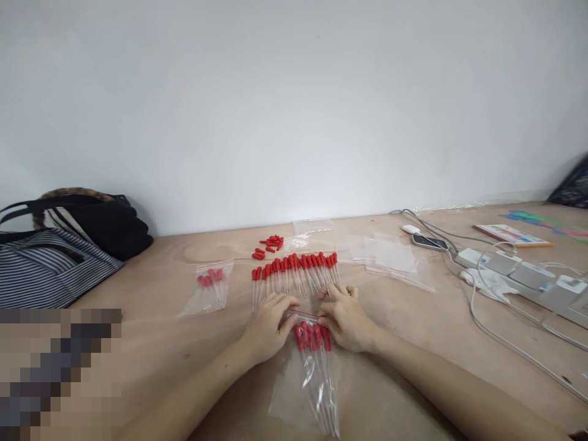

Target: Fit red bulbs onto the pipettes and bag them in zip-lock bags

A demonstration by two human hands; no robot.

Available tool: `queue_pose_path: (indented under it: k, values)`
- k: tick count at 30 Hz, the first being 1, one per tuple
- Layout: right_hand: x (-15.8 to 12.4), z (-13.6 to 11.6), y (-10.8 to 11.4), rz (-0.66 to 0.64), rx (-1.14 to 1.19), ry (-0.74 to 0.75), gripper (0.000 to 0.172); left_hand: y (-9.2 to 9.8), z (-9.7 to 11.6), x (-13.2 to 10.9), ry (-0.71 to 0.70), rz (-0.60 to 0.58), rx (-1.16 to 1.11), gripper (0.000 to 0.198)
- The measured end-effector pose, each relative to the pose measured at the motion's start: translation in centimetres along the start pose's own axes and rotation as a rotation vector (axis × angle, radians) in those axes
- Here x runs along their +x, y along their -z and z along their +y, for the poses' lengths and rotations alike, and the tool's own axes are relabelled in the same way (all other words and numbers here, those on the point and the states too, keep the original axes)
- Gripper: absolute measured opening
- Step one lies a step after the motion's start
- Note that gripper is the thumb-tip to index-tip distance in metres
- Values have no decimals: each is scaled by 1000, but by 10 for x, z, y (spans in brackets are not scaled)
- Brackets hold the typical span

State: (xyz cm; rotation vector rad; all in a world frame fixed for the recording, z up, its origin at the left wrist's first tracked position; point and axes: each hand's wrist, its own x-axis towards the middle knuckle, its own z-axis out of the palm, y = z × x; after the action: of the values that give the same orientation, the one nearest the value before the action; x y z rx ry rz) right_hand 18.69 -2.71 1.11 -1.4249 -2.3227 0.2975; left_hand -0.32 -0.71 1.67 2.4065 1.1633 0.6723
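A transparent zip bag (294,392) lies in front of me, its red-lined seal edge turned away. Inside it are several droppers (312,337) with red rubber bulbs and thin see-through tubes. My left hand (271,327) pinches the left part of the seal edge between thumb and fingers. At the right part, my right hand (344,318) grips the same edge, fingers bent. Just beyond the hands, a row of loose droppers (294,269) lies side by side, bulbs pointing to the wall. To the left rests another zip bag (197,300) with several droppers in it.
Loose red bulbs (271,245) are piled behind the row. Flat zip bags (390,254) lie to the right. Farther right are a power strip (528,275) with cables, a small dark device (429,242) and a booklet (512,235). A striped bag (59,263) stands at left.
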Motion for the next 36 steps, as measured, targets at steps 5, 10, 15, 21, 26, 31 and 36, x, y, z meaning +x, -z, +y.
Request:
queue_pose_path:
  k: [5,10,15,21,26,31,36]
  values:
    - [0,-5,4,48,-129,102,16,9,4,8,-110,-196,201,18]
    - [-1,4,12,-39,45,-49,24,5,6,3,-50,-112,227,20]
    - [-5,9,4,83,26,46,8,10,10,4,-150,-156,316,19]
    - [-9,3,-7,263,-71,190,7,5,14,13,-243,-182,343,18]
    - [-6,0,-3,216,58,75,12,2,15,14,-233,-156,296,16]
    - [1,-1,-3,118,135,48,10,-1,15,14,-222,-140,266,13]
    - [1,-1,-3,138,67,121,6,2,13,14,-225,-175,266,16]
